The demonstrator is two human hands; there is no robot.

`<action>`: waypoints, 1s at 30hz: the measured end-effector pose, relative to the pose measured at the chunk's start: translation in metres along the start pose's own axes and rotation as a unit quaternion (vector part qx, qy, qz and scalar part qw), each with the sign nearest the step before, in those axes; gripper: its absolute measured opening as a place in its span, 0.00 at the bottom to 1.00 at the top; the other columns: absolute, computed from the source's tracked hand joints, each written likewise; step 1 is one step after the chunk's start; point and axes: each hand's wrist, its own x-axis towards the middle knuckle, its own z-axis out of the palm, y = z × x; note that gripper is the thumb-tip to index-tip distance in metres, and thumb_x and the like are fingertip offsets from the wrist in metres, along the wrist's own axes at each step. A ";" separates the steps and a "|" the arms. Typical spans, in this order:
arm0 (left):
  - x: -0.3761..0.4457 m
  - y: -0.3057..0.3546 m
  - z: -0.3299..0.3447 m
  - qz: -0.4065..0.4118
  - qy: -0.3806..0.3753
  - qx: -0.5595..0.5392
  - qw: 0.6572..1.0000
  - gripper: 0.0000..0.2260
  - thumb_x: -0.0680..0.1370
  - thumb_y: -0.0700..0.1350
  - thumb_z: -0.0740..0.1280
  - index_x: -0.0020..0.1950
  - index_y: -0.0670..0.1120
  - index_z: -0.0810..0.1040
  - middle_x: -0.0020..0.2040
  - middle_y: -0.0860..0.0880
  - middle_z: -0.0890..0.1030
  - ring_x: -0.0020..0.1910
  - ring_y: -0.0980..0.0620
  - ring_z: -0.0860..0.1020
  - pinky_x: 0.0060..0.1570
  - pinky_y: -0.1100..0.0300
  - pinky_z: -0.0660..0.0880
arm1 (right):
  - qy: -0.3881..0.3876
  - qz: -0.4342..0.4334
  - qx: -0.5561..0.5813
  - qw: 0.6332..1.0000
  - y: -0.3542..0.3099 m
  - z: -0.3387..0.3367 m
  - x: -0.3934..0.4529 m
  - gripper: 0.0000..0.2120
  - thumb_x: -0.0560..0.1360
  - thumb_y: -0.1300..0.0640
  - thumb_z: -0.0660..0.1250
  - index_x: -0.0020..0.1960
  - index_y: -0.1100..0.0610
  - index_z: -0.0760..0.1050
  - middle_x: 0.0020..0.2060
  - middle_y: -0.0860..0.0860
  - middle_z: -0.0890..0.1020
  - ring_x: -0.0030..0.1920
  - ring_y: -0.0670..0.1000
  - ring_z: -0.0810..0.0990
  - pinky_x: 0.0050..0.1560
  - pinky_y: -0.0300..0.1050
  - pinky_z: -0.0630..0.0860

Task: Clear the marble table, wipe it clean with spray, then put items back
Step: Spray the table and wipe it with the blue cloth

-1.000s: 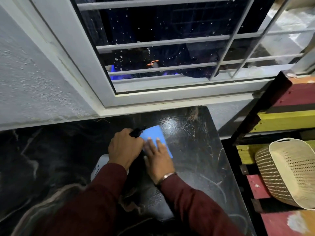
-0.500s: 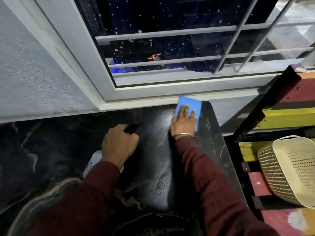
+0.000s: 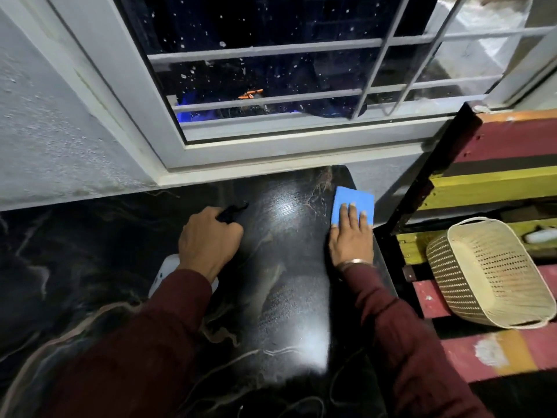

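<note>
The black marble table [image 3: 280, 297] with pale veins fills the lower view, its wet surface shining. My right hand [image 3: 351, 236] lies flat with straight fingers on a blue cloth [image 3: 352, 199] at the table's right edge, near the back corner. My left hand [image 3: 208, 242] grips a white spray bottle [image 3: 164, 273] by its black trigger head [image 3: 230, 211], just left of the table's middle. The bottle's body is mostly hidden under my wrist and dark red sleeve.
A grey wall and a white-framed barred window [image 3: 271, 146] run along the table's far side. To the right stands a painted red and yellow wooden bench [image 3: 497, 182] with a cream perforated basket [image 3: 488, 273] lying on it, close to the table's right edge.
My right hand swept the blue cloth from the table's middle up to the back right corner, then slightly back along the right edge. The left hand with the bottle stayed in place.
</note>
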 end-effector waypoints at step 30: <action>-0.056 -0.023 -0.012 0.070 -0.017 -0.023 0.997 0.06 0.69 0.44 0.65 0.33 0.43 0.74 0.31 0.44 0.78 0.33 0.43 0.76 0.34 0.55 0.68 | -0.019 0.006 -0.009 1.000 0.033 -0.004 -0.141 0.31 0.77 0.44 0.42 0.77 0.54 0.56 0.76 0.54 0.58 0.75 0.60 0.56 0.73 0.55 0.52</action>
